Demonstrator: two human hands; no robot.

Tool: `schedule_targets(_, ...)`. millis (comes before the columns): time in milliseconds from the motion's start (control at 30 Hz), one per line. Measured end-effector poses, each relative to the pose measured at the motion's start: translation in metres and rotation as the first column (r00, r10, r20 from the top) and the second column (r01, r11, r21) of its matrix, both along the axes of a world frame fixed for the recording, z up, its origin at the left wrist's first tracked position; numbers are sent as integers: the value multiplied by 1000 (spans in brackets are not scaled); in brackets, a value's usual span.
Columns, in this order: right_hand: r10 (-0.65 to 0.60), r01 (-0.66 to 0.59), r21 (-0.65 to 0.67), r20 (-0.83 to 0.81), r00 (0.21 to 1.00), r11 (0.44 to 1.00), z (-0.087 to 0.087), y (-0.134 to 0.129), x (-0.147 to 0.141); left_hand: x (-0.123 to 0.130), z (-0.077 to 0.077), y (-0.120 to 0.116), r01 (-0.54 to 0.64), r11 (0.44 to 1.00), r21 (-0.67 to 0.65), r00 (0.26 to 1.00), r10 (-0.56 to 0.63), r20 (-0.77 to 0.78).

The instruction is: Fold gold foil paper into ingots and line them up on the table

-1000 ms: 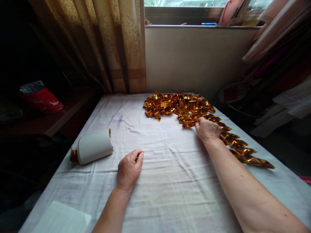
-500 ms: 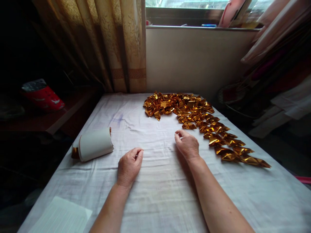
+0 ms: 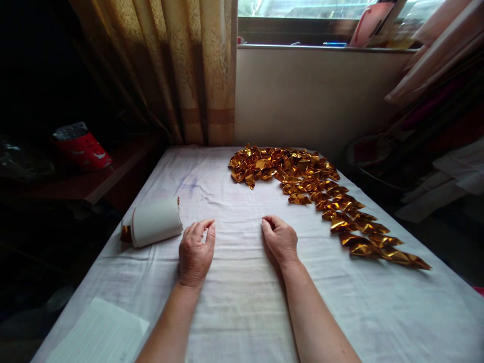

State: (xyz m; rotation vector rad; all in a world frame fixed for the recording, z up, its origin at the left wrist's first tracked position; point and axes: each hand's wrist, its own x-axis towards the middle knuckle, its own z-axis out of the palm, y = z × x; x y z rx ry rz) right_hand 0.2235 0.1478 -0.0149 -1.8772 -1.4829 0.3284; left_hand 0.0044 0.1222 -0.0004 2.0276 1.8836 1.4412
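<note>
My left hand (image 3: 196, 252) is over the white cloth with fingers loosely bent and a gap between thumb and forefinger; nothing shows in it. It is nearest to a white paper roll (image 3: 157, 223), which lies on its side with gold foil (image 3: 126, 234) showing at its left end. My right hand (image 3: 280, 239) is curled closed, thumb against the fingers, and appears to hold nothing. Beyond it and to its right, folded gold foil pieces (image 3: 300, 199) lie apart from the hand, heaped at the back and trailing in rows toward the right edge.
A white cloth (image 3: 242, 307) covers the table. A printed paper sheet (image 3: 100, 333) lies at the front left. On a dark side shelf stands a red container (image 3: 85, 151). A patterned curtain (image 3: 189, 75) hangs behind, and clothes (image 3: 442, 55) hang at the right.
My right hand has drawn back and left, away from the gold foil pieces. My left hand has shifted closer to the paper roll, and its thumb and forefinger have parted. The view has moved slightly.
</note>
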Motion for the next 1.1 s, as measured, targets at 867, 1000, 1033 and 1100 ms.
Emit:
schedule_targets(867,8,-9,-30,-55,998,999,3,5,3,-52,7,2,-453,889,-72,862,416,-288)
schedule_targets(1000,6,-8,-32,-53,999,999,3,5,3,-53,5,2,-457,887,-67,857,420,-298)
schedule_targets(1033,9,-11,-32,-53,999,999,3,5,3,-54,5,2,-460,885,-70,855,421,-304)
schedule_targets(1100,13,-15,-31,-51,999,999,3,5,3,-55,3,3,-467,881,-77,850,424,-311)
